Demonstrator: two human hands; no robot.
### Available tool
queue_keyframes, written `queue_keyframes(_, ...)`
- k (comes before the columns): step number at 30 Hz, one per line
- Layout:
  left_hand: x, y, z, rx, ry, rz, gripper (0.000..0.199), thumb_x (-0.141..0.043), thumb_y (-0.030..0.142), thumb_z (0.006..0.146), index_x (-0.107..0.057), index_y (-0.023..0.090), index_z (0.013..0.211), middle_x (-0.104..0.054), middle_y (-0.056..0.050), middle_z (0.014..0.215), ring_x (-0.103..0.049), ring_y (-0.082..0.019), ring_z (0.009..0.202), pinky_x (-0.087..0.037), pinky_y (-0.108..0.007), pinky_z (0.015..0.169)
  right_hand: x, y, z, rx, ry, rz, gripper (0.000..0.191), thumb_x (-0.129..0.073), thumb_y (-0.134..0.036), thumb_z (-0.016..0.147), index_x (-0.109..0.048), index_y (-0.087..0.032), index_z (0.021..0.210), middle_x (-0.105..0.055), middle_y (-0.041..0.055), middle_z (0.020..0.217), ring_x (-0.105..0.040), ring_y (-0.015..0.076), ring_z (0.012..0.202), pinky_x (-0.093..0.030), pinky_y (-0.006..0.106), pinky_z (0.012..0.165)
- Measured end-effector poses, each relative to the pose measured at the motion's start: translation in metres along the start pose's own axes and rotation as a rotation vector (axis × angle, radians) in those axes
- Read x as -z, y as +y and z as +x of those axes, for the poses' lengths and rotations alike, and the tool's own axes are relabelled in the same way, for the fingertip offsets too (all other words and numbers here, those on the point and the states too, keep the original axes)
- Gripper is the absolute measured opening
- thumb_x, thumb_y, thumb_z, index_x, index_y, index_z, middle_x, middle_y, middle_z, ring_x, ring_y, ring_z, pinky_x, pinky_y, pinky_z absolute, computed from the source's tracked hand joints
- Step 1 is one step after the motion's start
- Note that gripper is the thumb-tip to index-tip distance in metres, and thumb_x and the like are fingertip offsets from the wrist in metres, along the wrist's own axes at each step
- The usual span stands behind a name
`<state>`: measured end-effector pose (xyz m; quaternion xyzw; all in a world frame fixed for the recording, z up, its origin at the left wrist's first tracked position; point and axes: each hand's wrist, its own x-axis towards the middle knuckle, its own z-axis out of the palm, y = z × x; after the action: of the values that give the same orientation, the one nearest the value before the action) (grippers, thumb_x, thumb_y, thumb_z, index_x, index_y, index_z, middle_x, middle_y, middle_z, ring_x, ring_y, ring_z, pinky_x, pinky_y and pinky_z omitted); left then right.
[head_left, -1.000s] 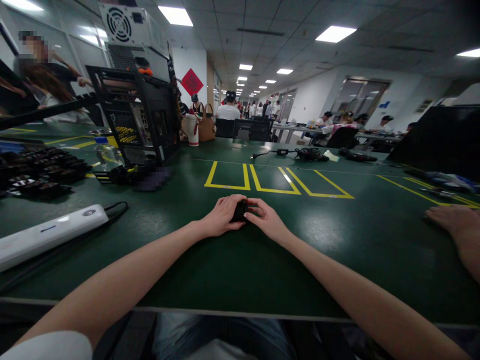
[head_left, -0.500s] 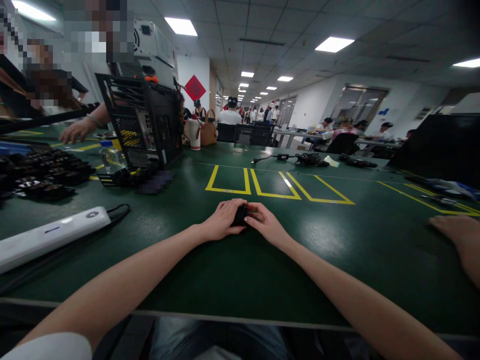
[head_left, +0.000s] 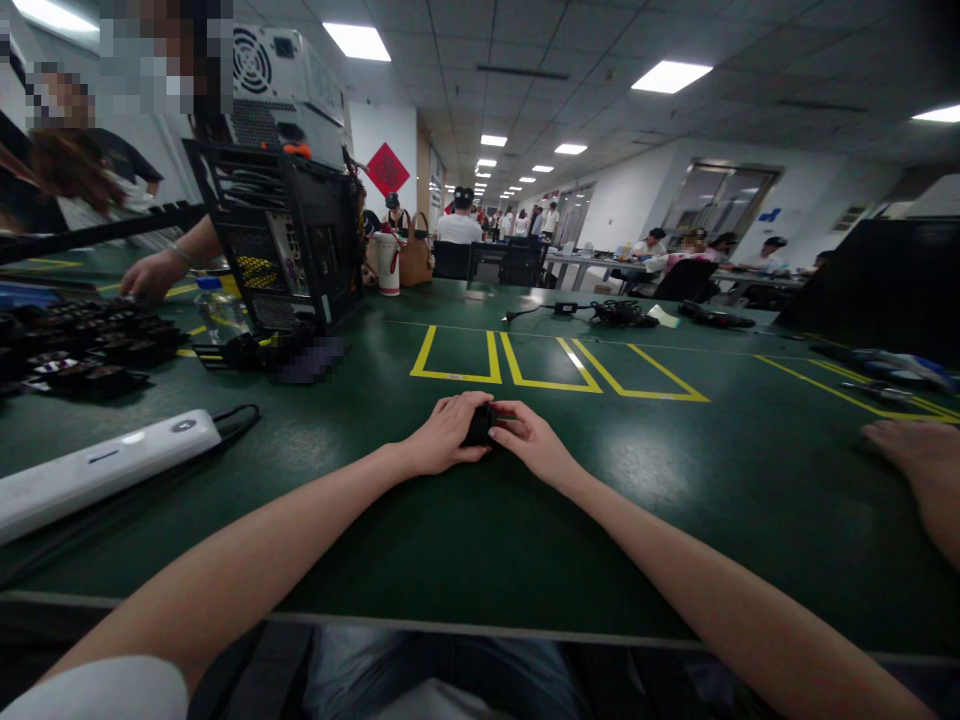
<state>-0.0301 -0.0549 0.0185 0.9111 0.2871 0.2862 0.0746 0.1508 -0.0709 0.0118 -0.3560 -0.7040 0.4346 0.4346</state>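
A small black block-like object sits on the green tabletop, between my two hands; its exact kind cannot be made out. My left hand is closed around its left side, with fingers over the top and thumb along the near edge. From the right, my right hand grips its right edge between thumb and fingers. Much of the object is hidden by the fingers. Just beyond the hands lie yellow tape outlines on the table.
At left lie a white power strip and a pile of black parts. An open black computer case stands behind a clear bottle. Black cables lie at the back. Another person's hand rests at far right; a co-worker's hand is at left.
My hands stay around the black object with hardly any shift. At left, the co-worker's hand has lowered toward the pile of black parts.
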Motion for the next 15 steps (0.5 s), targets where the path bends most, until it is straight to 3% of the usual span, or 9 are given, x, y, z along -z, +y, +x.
queue_keyframes(9, -0.0012, -0.0004, 0.0001, -0.002, 0.007, 0.005, 0.057, -0.055, 0.031, 0.071, -0.024, 0.021, 0.118, -0.04, -0.009, 0.117, -0.039, -0.024, 0.11, -0.03, -0.042, 0.092, -0.0006, 0.0015, -0.0008, 0.033, 0.019, -0.002, 0.019, -0.056, -0.026, 0.072, -0.048, -0.021, 0.088, -0.051, 0.0006, 0.094, -0.057, 0.0141, 0.087, -0.048, 0.032, 0.078)
queue_keyframes(15, -0.0006, -0.0012, -0.0001, -0.008, -0.001, 0.001, 0.058, -0.055, 0.031, 0.071, -0.023, 0.02, 0.119, -0.04, -0.009, 0.117, -0.039, -0.023, 0.11, -0.029, -0.041, 0.093, 0.0006, 0.0002, -0.0013, 0.027, 0.005, -0.044, 0.03, -0.055, -0.025, 0.073, -0.047, -0.022, 0.101, -0.051, 0.0029, 0.104, -0.052, 0.0168, 0.099, -0.042, 0.037, 0.088)
